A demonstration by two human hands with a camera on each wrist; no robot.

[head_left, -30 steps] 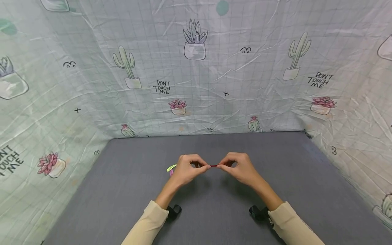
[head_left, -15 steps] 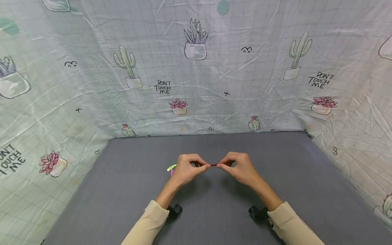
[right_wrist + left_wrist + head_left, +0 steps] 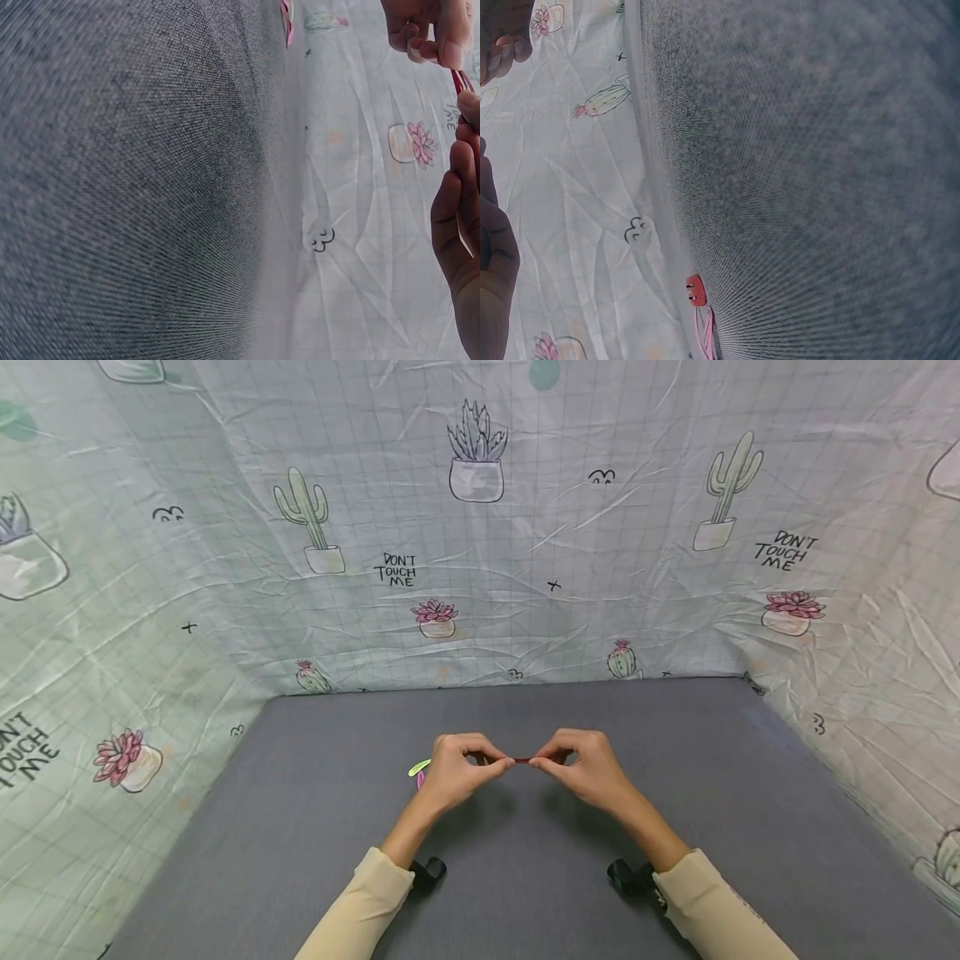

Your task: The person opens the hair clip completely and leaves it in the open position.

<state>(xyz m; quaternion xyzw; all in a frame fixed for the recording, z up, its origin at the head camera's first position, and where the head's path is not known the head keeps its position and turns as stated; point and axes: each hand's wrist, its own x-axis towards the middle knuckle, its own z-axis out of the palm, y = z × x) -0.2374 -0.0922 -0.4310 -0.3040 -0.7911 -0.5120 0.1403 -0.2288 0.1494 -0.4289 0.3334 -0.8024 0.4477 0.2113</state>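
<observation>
Between my two hands a thin red elastic band (image 3: 522, 761) is held straight above the table. My left hand (image 3: 453, 772) pinches its left end with thumb and forefinger, and my right hand (image 3: 588, 768) pinches the other end the same way. In the right wrist view, red strands of the band (image 3: 460, 81) run between the fingertips. Beyond my left hand lie a yellow-green band (image 3: 418, 767) and a pink band (image 3: 421, 780), partly hidden by that hand. The left wrist view shows a small red piece (image 3: 696, 290) beside pink strands (image 3: 707, 334) on the table.
The grey table (image 3: 322, 827) spreads out below both hands. A pale sheet (image 3: 517, 552) printed with cacti hangs behind it and along both sides. Dark wrist straps with cameras (image 3: 429, 875) sit under the cream sleeves (image 3: 360, 902).
</observation>
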